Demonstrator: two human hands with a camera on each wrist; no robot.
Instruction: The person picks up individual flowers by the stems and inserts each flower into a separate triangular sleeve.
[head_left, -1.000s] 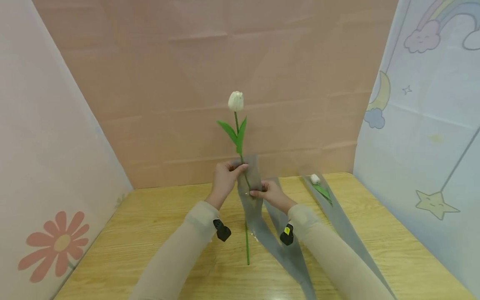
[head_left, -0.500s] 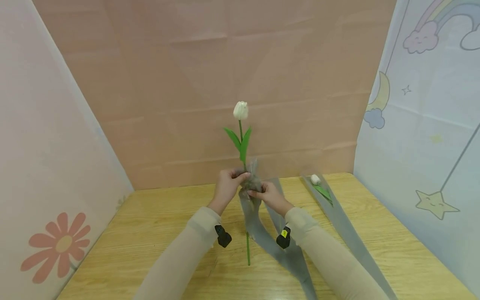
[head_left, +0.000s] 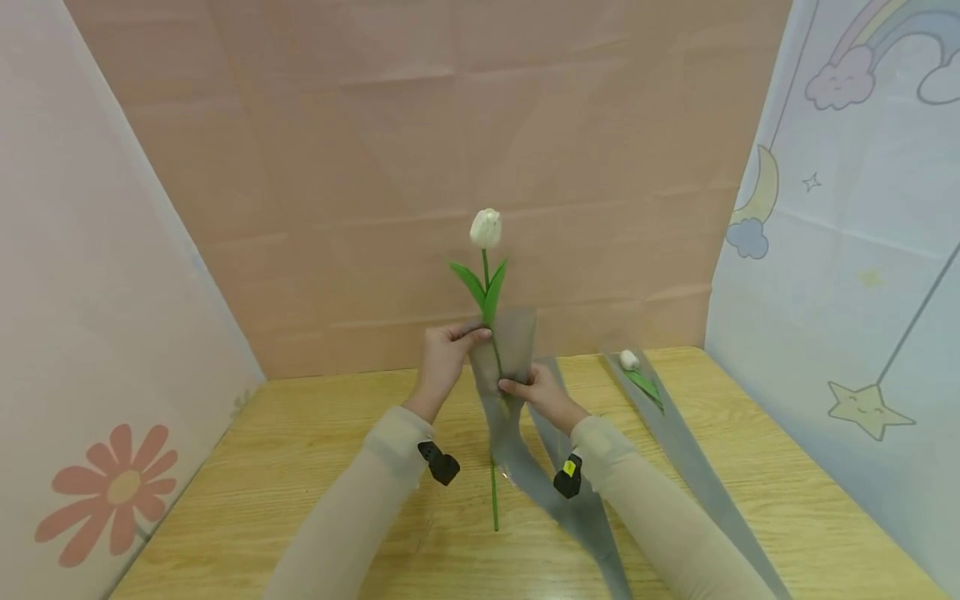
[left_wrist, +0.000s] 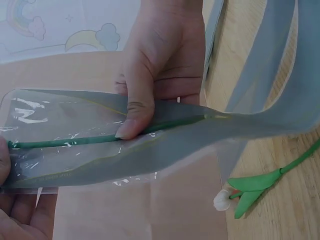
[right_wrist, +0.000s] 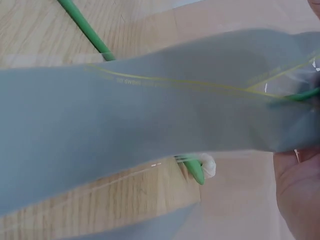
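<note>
The left hand [head_left: 442, 360] pinches the upper left edge of a translucent grey sleeve [head_left: 507, 350], thumb and fingers closed on the film where the mouth stands open. The right hand [head_left: 542, 393] grips lower down; in the left wrist view its thumb [left_wrist: 135, 107] presses the film flat against the green stem [left_wrist: 90, 141] inside, so sleeve and stem are pinned together there.

The white tulip [head_left: 485, 228] stands upright between the hands, above the wooden surface [head_left: 300, 467]. Its bud and two leaves [head_left: 483, 287] rise clear of the sleeve's mouth, the middle of the stem runs inside the film, and the lower stem hangs out below, its end near or on the surface.

It looks a light thing, top-heavy only slightly. The stem seems stiff enough to hold itself straight, which makes it the sound place to grip; the bud and leaves would likely bend or crease under pressure. The sleeve is thin, glossy and limp, probably slippery against the stem and quick to crumple, so it is best held by its edges near the mouth, with one pinch through the film onto the stem to stop sliding.

Its long tail [head_left: 570, 508] trails down across the surface. To the right lies a second tulip [head_left: 630, 360] already in its own sleeve [head_left: 690, 458], well apart.
</note>
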